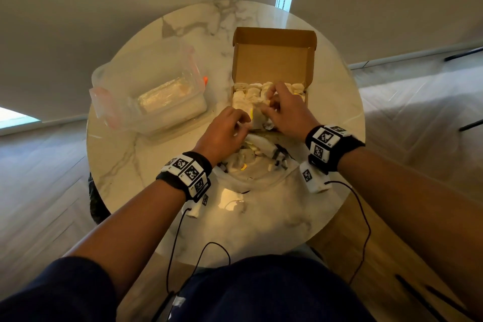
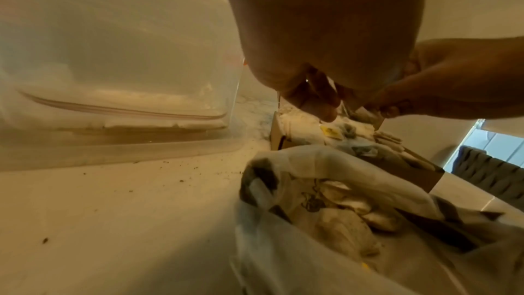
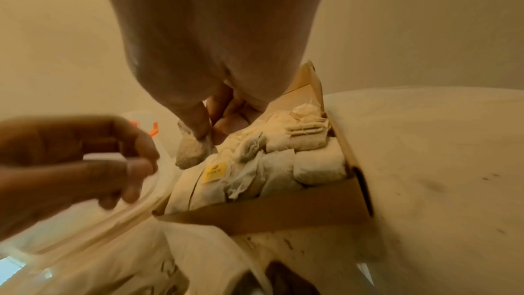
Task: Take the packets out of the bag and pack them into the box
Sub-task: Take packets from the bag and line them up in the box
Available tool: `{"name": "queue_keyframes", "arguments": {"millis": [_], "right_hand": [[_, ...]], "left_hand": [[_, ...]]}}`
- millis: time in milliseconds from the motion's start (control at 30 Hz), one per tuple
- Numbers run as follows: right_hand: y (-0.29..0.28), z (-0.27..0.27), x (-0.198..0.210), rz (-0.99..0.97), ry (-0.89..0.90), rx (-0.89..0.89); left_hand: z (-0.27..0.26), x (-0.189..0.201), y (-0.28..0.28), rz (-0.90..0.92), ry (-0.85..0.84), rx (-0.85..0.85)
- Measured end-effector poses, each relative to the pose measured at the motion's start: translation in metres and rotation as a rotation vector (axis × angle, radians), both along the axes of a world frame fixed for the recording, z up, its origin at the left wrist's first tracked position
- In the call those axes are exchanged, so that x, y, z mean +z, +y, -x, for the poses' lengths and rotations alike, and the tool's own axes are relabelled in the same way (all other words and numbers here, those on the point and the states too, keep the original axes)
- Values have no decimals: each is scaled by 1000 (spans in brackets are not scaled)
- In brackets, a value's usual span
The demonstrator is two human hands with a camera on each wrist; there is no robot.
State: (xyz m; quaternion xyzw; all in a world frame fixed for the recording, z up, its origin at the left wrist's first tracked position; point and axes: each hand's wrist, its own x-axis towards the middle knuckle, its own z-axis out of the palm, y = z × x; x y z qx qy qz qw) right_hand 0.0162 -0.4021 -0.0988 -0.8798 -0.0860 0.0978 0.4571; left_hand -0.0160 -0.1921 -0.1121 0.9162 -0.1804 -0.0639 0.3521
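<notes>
An open brown cardboard box [image 1: 271, 60] stands on the round marble table, its lid upright. Several pale packets [image 3: 317, 165] lie packed inside, one showing a yellow tag [image 3: 214, 171]. My right hand [image 3: 211, 136] pinches one greyish packet [image 3: 192, 151] between thumb and finger, low over the box's left near part. My left hand [image 1: 241, 123] hovers at the box's near left corner with thumb and fingers curled together; whether they pinch anything is unclear. A crumpled white plastic bag [image 2: 312, 165] lies open just in front of the box, with more packets [image 2: 346, 226] in it.
A clear plastic container [image 1: 156, 102] with an orange clip stands left of the box, close to my left hand. Dark crumbs dot the tabletop [image 2: 141, 187] near the bag. Cables run from both wrist cameras towards my lap. The table's right edge is near the box.
</notes>
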Motion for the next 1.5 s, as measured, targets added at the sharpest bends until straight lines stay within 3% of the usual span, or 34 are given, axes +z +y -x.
{"name": "queue_keyframes", "arguments": {"millis": [233, 333, 533, 733, 1067, 1200, 1400, 1500], "right_hand": [[19, -42, -14, 64, 18, -35], [22, -50, -26, 210, -114, -65], [20, -51, -41, 251, -312, 97], [17, -48, -48, 364, -320, 134], [18, -24, -25, 175, -284, 111], [15, 5, -24, 104, -213, 184], [9, 50, -32, 135, -74, 326], [2, 67, -40, 193, -43, 380]], "left_hand": [[0, -33, 7, -64, 154, -22], [-2, -33, 8, -38, 160, -21], [-3, -36, 10, -14, 157, -37], [-3, -36, 12, -18, 179, -48], [14, -19, 22, 2, 116, -66], [31, -18, 28, -113, 103, -131], [56, -32, 25, -378, 40, -264], [57, -36, 22, -470, 32, -243]]}}
